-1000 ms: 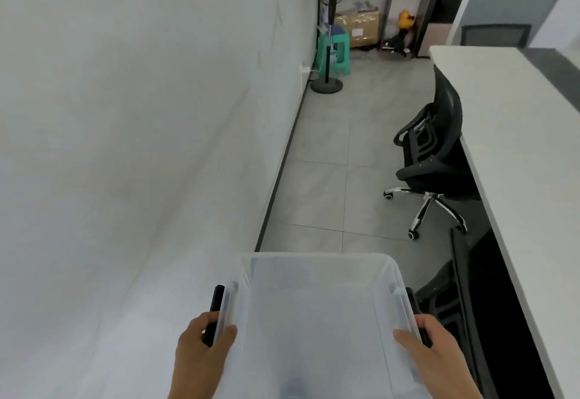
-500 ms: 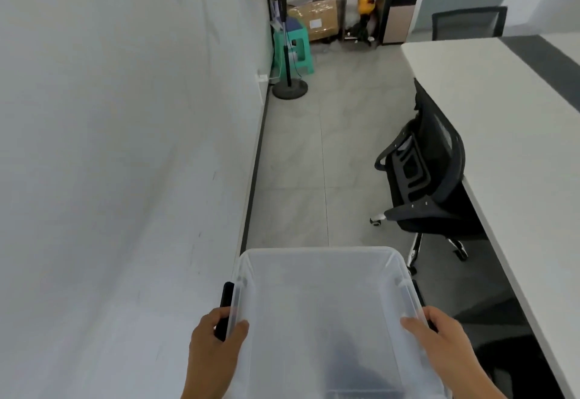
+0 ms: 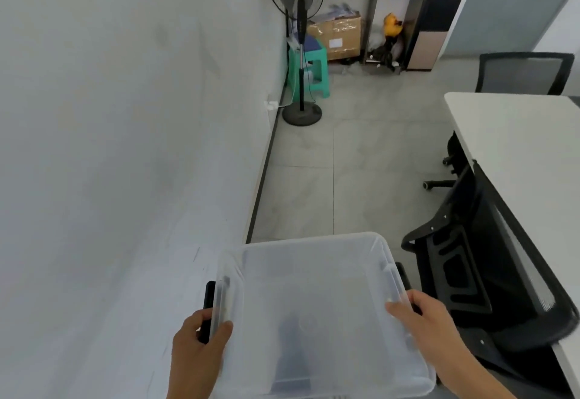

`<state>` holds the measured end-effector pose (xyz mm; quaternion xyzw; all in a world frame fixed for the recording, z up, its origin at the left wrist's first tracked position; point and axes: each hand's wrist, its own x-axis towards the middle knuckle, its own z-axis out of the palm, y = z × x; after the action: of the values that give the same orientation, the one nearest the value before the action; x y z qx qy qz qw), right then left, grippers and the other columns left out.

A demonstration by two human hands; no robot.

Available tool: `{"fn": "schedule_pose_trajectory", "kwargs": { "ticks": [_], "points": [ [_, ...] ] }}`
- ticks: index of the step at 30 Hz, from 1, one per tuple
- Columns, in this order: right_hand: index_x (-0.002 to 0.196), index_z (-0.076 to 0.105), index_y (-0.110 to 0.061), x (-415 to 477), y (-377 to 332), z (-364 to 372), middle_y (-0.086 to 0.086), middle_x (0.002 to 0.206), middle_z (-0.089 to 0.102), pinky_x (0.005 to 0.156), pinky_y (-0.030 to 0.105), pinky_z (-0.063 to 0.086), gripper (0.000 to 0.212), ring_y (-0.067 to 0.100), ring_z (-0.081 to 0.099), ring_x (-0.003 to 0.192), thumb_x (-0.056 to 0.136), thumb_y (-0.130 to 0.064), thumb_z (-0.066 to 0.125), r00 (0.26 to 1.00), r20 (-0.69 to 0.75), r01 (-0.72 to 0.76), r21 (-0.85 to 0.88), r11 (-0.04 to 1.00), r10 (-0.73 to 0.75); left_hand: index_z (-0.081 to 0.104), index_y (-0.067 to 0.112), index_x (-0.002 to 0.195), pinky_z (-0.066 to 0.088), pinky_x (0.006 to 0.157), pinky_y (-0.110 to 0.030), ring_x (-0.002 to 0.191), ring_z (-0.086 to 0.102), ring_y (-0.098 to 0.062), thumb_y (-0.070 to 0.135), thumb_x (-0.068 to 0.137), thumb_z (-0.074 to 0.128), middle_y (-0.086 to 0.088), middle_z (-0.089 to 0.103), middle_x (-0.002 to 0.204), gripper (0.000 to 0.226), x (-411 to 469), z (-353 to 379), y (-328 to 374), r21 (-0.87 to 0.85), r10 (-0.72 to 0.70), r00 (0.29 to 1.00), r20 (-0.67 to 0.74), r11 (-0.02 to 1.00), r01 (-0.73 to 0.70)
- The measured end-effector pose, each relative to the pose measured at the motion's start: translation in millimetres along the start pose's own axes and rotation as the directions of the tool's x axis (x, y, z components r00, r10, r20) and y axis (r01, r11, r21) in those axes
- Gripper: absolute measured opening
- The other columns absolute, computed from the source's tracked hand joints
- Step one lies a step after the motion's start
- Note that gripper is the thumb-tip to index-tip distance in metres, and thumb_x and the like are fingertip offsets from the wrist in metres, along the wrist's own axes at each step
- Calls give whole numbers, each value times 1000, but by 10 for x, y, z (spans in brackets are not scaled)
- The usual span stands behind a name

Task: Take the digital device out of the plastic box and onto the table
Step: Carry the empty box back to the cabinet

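Observation:
I carry a clear plastic box in front of me, held in the air above the floor. My left hand grips its left rim at the black handle clip. On the opposite rim my right hand is closed. A dark, blurred shape shows through the box bottom; it is the digital device, and its details cannot be made out. The white table stands to the right.
A black office chair is tucked against the table's near side, close to the box's right side. A white wall runs along the left. A standing fan, a green stool, a cardboard box and shelves stand at the far end.
The view has swung and moved forward along the floor. The box stays in both hands, and the dark device shows more plainly in its bottom. The chair is now closer on the right.

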<state>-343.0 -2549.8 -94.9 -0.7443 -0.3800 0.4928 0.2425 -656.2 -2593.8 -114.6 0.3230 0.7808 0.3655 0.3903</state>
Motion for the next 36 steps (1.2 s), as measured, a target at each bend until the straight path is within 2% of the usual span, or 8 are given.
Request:
{"fn": "schedule_pose_trajectory", "kwargs": {
  "ticks": [2, 6, 11, 15, 18, 23, 28, 36],
  "points": [
    [81, 61, 4, 357, -255, 37, 11, 67, 59, 58, 36, 43, 19, 24, 53, 61, 82, -14, 67, 999, -29, -39, 29, 999, 40, 66, 15, 93, 46, 60, -34, 62, 54, -25, 11, 79, 70, -12, 57, 78, 15, 513, 132, 287, 8, 6, 999, 40, 1000, -6],
    [72, 61, 0, 987, -938, -27, 2, 50, 56, 55, 32, 40, 17, 22, 51, 55, 81, -12, 69, 993, -102, -52, 86, 995, 61, 66, 18, 90, 46, 61, -36, 62, 54, -24, 13, 78, 71, -10, 58, 76, 14, 1462, 413, 1088, 8, 39, 993, 116, 999, -40],
    [78, 63, 0, 1867, -1579, -229, 19, 75, 65, 59, 34, 42, 16, 26, 55, 65, 83, -15, 67, 975, -211, -42, 126, 991, 68, 65, 19, 93, 46, 59, -32, 66, 55, -20, 14, 81, 67, -5, 60, 80, 13, 2451, 1006, 2046, 21, 88, 969, 229, 995, -95],
    [76, 64, -1, 2759, -1896, -392, 14, 70, 66, 63, 37, 45, 15, 30, 58, 65, 82, -14, 69, 963, -248, -68, 164, 984, 108, 66, 18, 93, 46, 57, -29, 64, 56, -19, 13, 82, 67, -5, 62, 79, 13, 3188, 1625, 2585, 17, 105, 955, 276, 993, -114],
    [78, 64, -5, 3516, -2244, -574, 13, 73, 68, 68, 41, 52, 13, 33, 62, 70, 82, -17, 68, 963, -241, -82, 158, 984, 119, 66, 15, 96, 45, 54, -27, 62, 55, -18, 13, 81, 68, -7, 60, 79, 15, 3716, 2123, 2947, 37, 89, 957, 276, 994, -103],
    [72, 62, -5, 4579, -3055, -1027, 8, 60, 55, 56, 33, 39, 14, 22, 48, 56, 81, -13, 69, 973, -221, -37, 156, 987, 71, 66, 14, 99, 47, 61, -35, 66, 56, -26, 9, 78, 71, -16, 66, 96, 22, 4490, 2768, 3747, 57, 88, 969, 229, 993, -104],
    [66, 56, -9, 5545, -3863, -1378, 5, 59, 52, 55, 34, 37, 19, 22, 47, 56, 82, -13, 67, 982, -189, 14, 165, 986, 18, 65, 15, 101, 47, 51, -31, 62, 56, -22, 10, 82, 68, -14, 63, 88, 20, 5221, 3301, 4547, 18, 117, 970, 213, 992, -124],
    [67, 56, -5, 7256, -4765, -1544, 6, 59, 49, 54, 33, 35, 21, 22, 44, 56, 82, -14, 67, 969, -243, 3, 173, 985, 39, 65, 15, 100, 46, 61, -28, 78, 65, -28, 6, 80, 68, -5, 69, 97, 22, 6763, 4292, 5581, -43, 140, 956, 257, 990, -133]
  ]
}}
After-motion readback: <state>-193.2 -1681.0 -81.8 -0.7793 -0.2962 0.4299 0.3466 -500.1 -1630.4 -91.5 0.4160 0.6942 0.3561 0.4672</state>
